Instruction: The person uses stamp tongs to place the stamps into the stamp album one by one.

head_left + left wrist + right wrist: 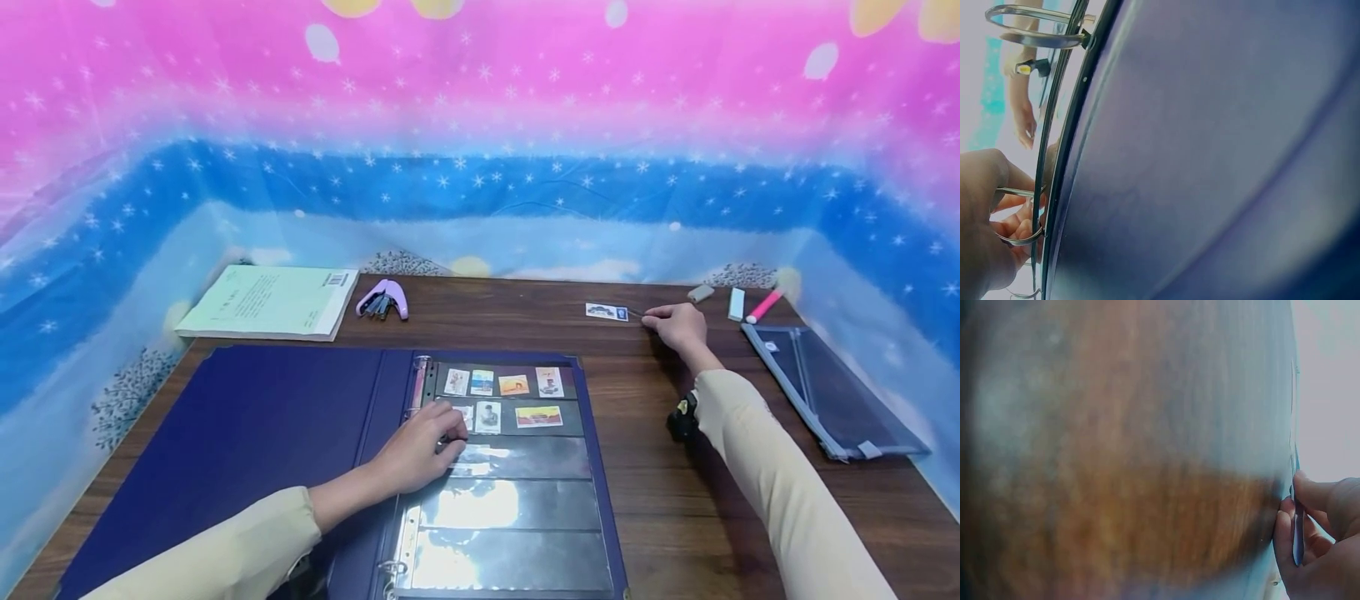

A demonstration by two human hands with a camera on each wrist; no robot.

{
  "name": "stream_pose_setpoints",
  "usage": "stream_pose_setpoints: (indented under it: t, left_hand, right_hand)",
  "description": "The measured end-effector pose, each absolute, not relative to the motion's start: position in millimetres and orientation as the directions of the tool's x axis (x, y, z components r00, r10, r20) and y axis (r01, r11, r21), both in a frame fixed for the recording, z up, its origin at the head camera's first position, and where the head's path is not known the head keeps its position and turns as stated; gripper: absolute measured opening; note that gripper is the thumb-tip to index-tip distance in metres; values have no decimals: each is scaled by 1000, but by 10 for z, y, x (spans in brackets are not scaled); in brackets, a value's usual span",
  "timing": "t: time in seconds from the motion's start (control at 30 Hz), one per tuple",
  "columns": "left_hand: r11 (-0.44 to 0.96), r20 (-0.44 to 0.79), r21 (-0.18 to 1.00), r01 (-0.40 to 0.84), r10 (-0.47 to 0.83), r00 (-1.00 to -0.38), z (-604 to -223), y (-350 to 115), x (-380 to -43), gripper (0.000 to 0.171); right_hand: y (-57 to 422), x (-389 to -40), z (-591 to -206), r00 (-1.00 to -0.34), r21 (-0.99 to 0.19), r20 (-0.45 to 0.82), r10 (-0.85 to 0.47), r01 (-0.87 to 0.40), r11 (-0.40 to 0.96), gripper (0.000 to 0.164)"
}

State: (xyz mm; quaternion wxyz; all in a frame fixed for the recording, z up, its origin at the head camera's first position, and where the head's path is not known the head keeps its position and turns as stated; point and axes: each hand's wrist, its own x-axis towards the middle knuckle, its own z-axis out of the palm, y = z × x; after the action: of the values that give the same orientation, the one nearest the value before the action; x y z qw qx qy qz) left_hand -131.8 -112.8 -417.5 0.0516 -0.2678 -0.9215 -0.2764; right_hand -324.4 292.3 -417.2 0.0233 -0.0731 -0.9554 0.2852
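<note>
My right hand point(677, 327) pinches a pair of slim metal tweezers point(1298, 540) near the back of the table. The tweezer tips are at the right end of a stamp point(606, 312) with a white border; whether they grip it is too small to tell. My left hand point(420, 446) rests with loosely bent fingers on the black pocket page point(551, 458) of an open dark blue ring binder point(277, 433), partly covering a stamp in the second row. Several stamps point(538, 416) fill the top two rows of pockets. The lower pockets reflect glare.
A pale green book point(270, 302) lies at the back left, beside a purple stapler-like tool point(382, 298). Toward the back right are a grey eraser-like block point(701, 293), a pale blue block point(737, 304), a pink marker point(765, 306) and a dark mesh zip pouch point(840, 392).
</note>
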Motion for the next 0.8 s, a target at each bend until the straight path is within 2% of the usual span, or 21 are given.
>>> stream_pose_setpoints:
  t: [0.47, 0.63, 0.8]
  left_hand:
    - [731, 219, 453, 510, 464, -858, -4165, -1089, -1313, 4]
    - [751, 213, 377, 541, 498, -840, -4144, -1077, -1309, 9]
    - [745, 228, 285, 603, 558, -798, -4124, -1075, -1300, 17]
  right_hand:
    - [2880, -3254, -4117, -988, -468, 80, 135, 82, 880, 27]
    - [2778, -3174, -4009, -981, -489, 163, 106, 13, 872, 26]
    - [2553, -2963, -3874, -980, -534, 201, 6, -104, 839, 24]
